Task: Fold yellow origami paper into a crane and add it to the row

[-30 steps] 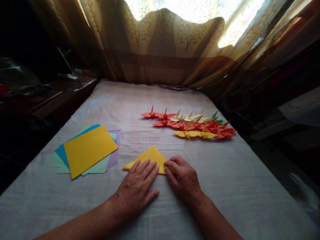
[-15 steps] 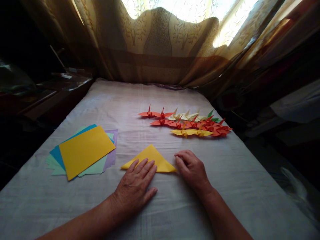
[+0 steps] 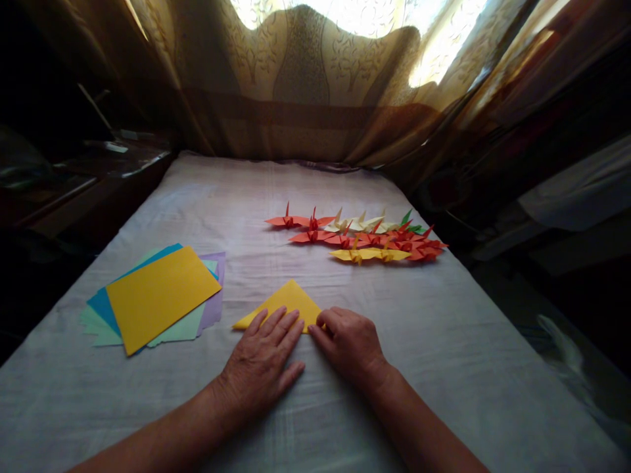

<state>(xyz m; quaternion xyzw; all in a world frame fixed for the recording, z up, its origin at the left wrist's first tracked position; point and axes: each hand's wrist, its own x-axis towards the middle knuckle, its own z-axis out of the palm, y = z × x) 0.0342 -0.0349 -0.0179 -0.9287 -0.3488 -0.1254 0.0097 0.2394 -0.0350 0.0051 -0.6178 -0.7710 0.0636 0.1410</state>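
Observation:
A yellow sheet of origami paper point(image 3: 293, 295), folded into a triangle, lies on the white cloth with its point facing away from me. My left hand point(image 3: 263, 348) rests flat across its lower left part, fingers stretched out. At the right end of the folded edge, the curled fingers and thumb of my right hand point(image 3: 348, 341) pinch the paper and cover its right corner. To the left, a loose yellow sheet point(image 3: 165, 295) tops a fanned stack with blue paper point(image 3: 106, 310), pale green paper point(image 3: 180, 328) and purple paper point(image 3: 213, 309).
Folded paper cranes stand in rows at the back right: red cranes point(image 3: 311, 235), yellow cranes point(image 3: 357, 255), cream cranes point(image 3: 362, 223) and a green crane point(image 3: 407, 220). A patterned curtain point(image 3: 300, 85) hangs beyond the far edge of the cloth-covered surface point(image 3: 221, 190).
My right hand has moved left, from beside the triangle's right corner onto that corner. My left hand stays flat on the paper. The whole view has shifted slightly.

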